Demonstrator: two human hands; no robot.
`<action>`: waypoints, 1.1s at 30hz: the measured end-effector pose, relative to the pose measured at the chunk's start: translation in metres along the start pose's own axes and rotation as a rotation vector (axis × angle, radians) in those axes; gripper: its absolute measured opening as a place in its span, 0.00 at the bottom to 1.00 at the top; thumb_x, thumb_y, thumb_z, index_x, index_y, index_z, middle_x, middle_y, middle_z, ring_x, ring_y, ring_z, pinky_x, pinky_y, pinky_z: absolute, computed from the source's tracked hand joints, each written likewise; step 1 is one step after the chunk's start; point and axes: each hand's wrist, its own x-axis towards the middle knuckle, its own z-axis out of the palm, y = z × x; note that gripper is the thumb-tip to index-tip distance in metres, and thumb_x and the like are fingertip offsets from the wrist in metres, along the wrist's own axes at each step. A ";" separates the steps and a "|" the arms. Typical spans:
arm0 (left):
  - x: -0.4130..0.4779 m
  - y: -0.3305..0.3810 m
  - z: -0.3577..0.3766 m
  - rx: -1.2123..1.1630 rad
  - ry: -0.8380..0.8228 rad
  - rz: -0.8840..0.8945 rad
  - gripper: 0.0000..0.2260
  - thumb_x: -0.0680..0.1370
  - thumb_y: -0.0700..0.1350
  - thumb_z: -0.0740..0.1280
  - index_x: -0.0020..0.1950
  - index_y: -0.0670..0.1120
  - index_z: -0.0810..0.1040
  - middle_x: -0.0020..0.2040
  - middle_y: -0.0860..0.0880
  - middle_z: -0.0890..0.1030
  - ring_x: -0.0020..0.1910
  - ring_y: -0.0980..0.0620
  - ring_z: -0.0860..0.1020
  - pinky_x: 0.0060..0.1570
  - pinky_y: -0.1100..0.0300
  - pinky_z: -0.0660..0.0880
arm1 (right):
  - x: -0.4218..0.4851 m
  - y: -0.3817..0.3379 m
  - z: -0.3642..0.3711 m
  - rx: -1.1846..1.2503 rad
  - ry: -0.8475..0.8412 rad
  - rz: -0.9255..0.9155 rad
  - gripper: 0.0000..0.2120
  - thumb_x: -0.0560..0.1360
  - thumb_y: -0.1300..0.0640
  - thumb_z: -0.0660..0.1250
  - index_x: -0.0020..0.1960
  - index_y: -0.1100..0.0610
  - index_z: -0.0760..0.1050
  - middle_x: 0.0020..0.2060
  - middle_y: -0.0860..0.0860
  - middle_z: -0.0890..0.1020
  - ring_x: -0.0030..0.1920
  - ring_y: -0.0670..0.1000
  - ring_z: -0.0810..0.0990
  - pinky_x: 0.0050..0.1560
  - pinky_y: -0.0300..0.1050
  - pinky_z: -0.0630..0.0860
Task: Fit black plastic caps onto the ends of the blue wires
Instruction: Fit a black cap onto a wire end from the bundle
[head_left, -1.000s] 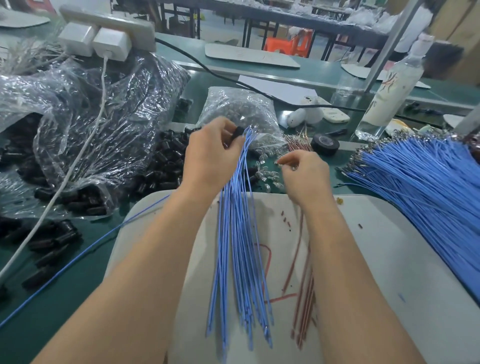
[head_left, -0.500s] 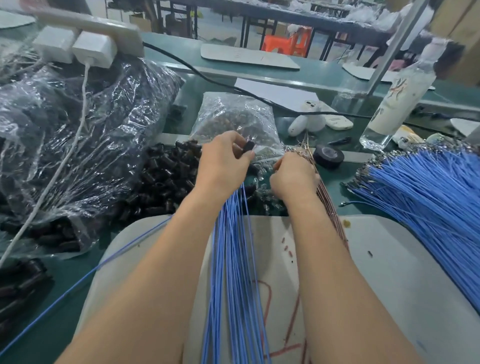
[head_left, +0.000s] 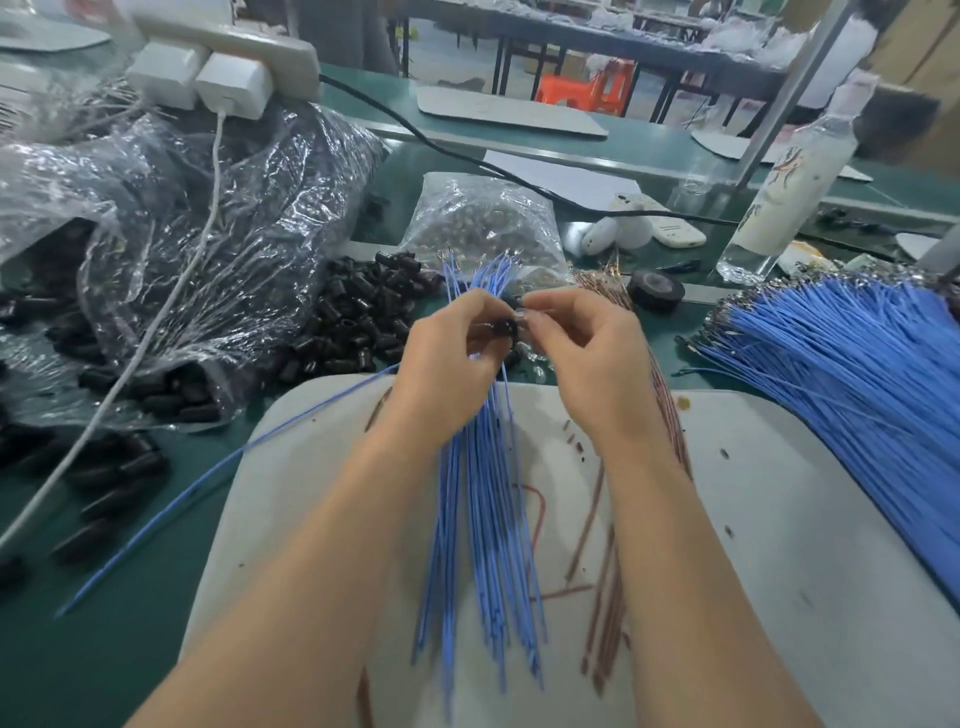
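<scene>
My left hand (head_left: 449, 353) grips a bundle of blue wires (head_left: 483, 519) that hangs down over the white board (head_left: 779, 519), with the metal tips fanning out above the fingers. A black plastic cap (head_left: 505, 329) sits between the left fingers. My right hand (head_left: 582, 343) meets it from the right and pinches a small clear part (head_left: 521, 315) against the cap. A heap of loose black caps (head_left: 358, 322) lies just behind and left of the hands.
A large pile of blue wires (head_left: 841, 374) fans over the right of the board. Brown wires (head_left: 670, 431) lie under my right wrist. Clear bags (head_left: 218, 218) (head_left: 483, 223), a white cable (head_left: 156, 322), a tape roll (head_left: 655, 290) and a spray bottle (head_left: 789, 176) stand behind.
My right hand has risen from the table to meet the left hand at the cap. The blue bundle's tips have come up above the left fingers.
</scene>
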 end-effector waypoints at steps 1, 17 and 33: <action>-0.004 -0.001 0.000 0.002 0.001 0.001 0.10 0.75 0.33 0.66 0.47 0.50 0.77 0.41 0.57 0.81 0.45 0.59 0.81 0.51 0.67 0.75 | -0.003 0.002 0.001 -0.013 0.005 -0.004 0.06 0.75 0.64 0.67 0.50 0.56 0.79 0.43 0.51 0.84 0.46 0.48 0.83 0.54 0.49 0.79; -0.006 0.004 -0.006 0.174 -0.011 0.037 0.08 0.76 0.36 0.66 0.53 0.45 0.80 0.43 0.55 0.79 0.46 0.54 0.79 0.52 0.64 0.74 | -0.005 0.001 -0.001 -0.283 0.024 -0.128 0.04 0.74 0.62 0.69 0.45 0.55 0.81 0.34 0.39 0.80 0.40 0.40 0.80 0.47 0.35 0.76; -0.005 -0.002 -0.006 0.445 -0.066 0.176 0.08 0.77 0.42 0.66 0.55 0.47 0.80 0.49 0.51 0.82 0.50 0.48 0.72 0.51 0.58 0.68 | -0.002 0.008 -0.005 -0.276 0.005 -0.047 0.04 0.73 0.62 0.70 0.45 0.54 0.81 0.35 0.42 0.81 0.38 0.39 0.79 0.46 0.33 0.76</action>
